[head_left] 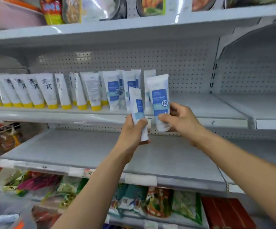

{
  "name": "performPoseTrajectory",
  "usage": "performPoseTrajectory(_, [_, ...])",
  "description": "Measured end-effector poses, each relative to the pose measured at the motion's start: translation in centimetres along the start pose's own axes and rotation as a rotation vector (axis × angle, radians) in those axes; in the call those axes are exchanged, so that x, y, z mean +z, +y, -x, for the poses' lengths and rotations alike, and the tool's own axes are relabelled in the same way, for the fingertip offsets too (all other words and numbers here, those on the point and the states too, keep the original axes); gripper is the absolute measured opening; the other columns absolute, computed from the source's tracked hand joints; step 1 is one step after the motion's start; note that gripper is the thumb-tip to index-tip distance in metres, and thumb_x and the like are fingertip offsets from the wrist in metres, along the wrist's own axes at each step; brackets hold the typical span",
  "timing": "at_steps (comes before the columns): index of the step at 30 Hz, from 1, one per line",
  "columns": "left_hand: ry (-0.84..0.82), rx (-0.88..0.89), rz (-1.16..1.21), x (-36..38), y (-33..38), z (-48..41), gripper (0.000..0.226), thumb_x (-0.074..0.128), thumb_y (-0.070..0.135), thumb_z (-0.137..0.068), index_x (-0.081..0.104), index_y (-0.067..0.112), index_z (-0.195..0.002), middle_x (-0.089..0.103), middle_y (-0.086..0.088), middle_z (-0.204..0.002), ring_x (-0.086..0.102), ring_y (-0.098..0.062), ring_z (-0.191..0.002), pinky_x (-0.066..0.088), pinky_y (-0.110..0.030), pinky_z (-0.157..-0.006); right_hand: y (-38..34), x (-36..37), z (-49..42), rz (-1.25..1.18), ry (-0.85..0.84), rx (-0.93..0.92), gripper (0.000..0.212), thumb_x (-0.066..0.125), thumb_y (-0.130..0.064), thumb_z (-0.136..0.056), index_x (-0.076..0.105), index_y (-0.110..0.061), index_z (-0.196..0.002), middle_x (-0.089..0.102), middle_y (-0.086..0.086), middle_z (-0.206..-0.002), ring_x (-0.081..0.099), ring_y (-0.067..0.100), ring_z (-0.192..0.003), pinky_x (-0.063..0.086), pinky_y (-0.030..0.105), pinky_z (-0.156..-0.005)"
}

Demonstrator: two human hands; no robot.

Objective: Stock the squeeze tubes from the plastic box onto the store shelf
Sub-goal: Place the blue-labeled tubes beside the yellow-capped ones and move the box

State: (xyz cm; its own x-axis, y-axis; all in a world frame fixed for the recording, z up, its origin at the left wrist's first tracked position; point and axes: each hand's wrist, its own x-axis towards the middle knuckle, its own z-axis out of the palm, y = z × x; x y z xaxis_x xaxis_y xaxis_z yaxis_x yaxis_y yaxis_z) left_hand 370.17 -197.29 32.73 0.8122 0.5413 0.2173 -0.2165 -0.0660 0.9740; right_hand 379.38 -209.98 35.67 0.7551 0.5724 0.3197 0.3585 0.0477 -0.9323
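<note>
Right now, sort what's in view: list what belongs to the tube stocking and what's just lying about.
Job: left hand, left tube, right hand, right tube, blue-label tubes on the middle shelf.
Lying about: yellow-capped tubes, top-shelf packets, bottom-shelf snack bags, lower shelf.

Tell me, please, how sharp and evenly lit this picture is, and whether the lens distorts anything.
In the head view, the tube in the right hand is fairly sharp, while the bottom-left corner smears into blur; glare streaks the top shelf's edge and the bags above it; the wide lens bows straight lines.
</note>
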Motion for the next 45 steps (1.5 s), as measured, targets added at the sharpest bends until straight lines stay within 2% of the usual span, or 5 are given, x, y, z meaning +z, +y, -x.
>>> performPoseTrajectory(7, [0.072, 0.101, -0.107, 0.4, 0.7, -3.5, 0.027, 0.057, 0.029, -0.092, 0.05, 0.026, -0.119, 0.065, 0.0, -0.11, 0.066, -0.022, -0.099, 0.056, -0.042, -0.086, 0.1, -2.8, -6.0, 0.144, 0.233, -0.021, 0.026, 0.067, -0.007, -0.085, 0.057, -0.021, -0.105, 0.068, 0.0, -0.102, 0.067, 0.019, -0.093, 0.056, 0.039, -0.085])
performPoseTrajectory(15, [0.087, 0.142, -0.084, -0.4, 1.1, -6.1, 0.04, 0.062, 0.025, -0.091, 0.045, 0.025, -0.127, 0.062, 0.011, -0.107, 0.062, -0.007, -0.097, 0.053, -0.029, -0.084, 2.4, -2.1, -12.5, 0.452, 0.3, 0.036, 0.033, 0.077, -0.014, -0.074, 0.056, -0.01, -0.1, 0.065, 0.006, -0.1, 0.064, 0.024, -0.091, 0.054, 0.042, -0.083])
performPoseTrajectory(36, [0.059, 0.17, -0.102, -0.3, 0.8, -8.1, 0.037, 0.061, 0.026, -0.092, 0.045, 0.025, -0.125, 0.061, 0.014, -0.109, 0.062, -0.007, -0.1, 0.053, -0.042, -0.094, 3.3, -3.5, -15.4, 0.573, 0.314, 0.141, 0.065, 0.077, -0.017, -0.078, 0.037, -0.003, -0.128, 0.052, 0.012, -0.126, 0.054, 0.03, -0.114, 0.046, 0.038, -0.087])
performPoseTrajectory(39, [0.052, 0.19, -0.085, -0.1, 1.2, -7.6, 0.037, 0.062, 0.021, -0.092, 0.045, 0.025, -0.124, 0.059, 0.017, -0.104, 0.06, -0.001, -0.096, 0.052, -0.032, -0.089, 2.3, -3.6, -13.4, 0.601, 0.403, 0.0, 0.049, 0.074, -0.014, -0.079, 0.045, -0.008, -0.118, 0.054, 0.005, -0.109, 0.055, 0.024, -0.102, 0.046, 0.035, -0.079])
performPoseTrajectory(45, [0.001, 0.19, -0.008, 1.1, 1.9, -7.2, 0.034, 0.063, 0.014, -0.091, 0.049, 0.029, -0.118, 0.068, 0.006, -0.109, 0.066, -0.013, -0.102, 0.053, -0.041, -0.093, -0.7, -1.4, -7.5, 0.372, -0.292, -0.077, 0.037, 0.081, -0.012, -0.073, 0.065, -0.01, -0.106, 0.068, 0.001, -0.092, 0.063, 0.005, -0.08, 0.052, 0.017, -0.076])
